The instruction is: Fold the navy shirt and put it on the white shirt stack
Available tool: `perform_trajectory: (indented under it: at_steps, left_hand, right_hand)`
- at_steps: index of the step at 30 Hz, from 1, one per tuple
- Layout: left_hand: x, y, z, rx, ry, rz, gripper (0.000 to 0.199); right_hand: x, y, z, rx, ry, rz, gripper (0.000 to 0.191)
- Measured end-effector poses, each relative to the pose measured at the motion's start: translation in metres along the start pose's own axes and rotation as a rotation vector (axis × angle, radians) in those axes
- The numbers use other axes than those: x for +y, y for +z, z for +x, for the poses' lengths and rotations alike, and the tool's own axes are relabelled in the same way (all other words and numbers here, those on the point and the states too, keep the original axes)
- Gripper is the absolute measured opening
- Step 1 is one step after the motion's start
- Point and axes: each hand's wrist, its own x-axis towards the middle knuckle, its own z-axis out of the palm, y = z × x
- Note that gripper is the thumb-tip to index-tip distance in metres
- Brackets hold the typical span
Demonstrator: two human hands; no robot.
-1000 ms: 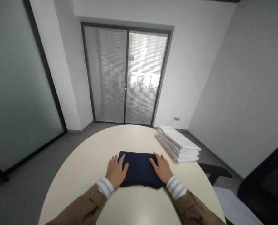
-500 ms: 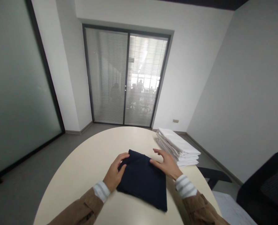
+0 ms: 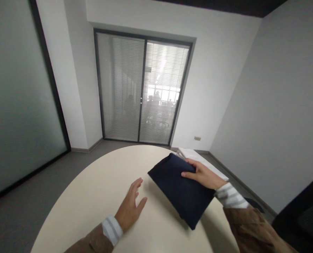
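Note:
A dark navy folded cloth (image 3: 181,191), flat and roughly square, is lifted off the table and tilted in the head view. My right hand (image 3: 205,174) grips its far right edge, thumb on top and the other fingers along or under the edge. My left hand (image 3: 131,205) is apart from the cloth, over the table to its left, with fingers and thumb spread and nothing in them. Behind the cloth and my right hand, a stack of folded white cloth (image 3: 198,158) is partly hidden.
The round cream table (image 3: 93,196) fills the lower middle. A black chair (image 3: 304,218) stands at the right. Beyond the table are a glass door with blinds (image 3: 140,88), a white wall with a socket (image 3: 197,138), and a frosted glass panel (image 3: 19,88) at the left.
My right hand has taken hold of the navy cloth and raised it up and to the right, turning it. My left hand has come away from it. The white stack is now partly covered.

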Motion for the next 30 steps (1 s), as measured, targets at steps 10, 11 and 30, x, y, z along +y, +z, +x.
perform_trajectory:
  at_steps: [10,11,30]
  left_hand:
    - [-0.009,0.004,-0.004,-0.112,0.016,0.166,0.061]
    - [-0.010,0.004,-0.004,-0.114,0.030,0.195,0.061]
    - [-0.027,0.005,-0.006,-0.152,0.085,0.344,0.061]
  right_hand:
    - [0.057,-0.150,0.040,0.458,0.378,0.182,0.076]
    - [0.073,-0.152,0.044,0.482,0.431,0.118,0.080]
    - [0.128,-0.155,0.061,0.448,0.384,-0.419,0.064]
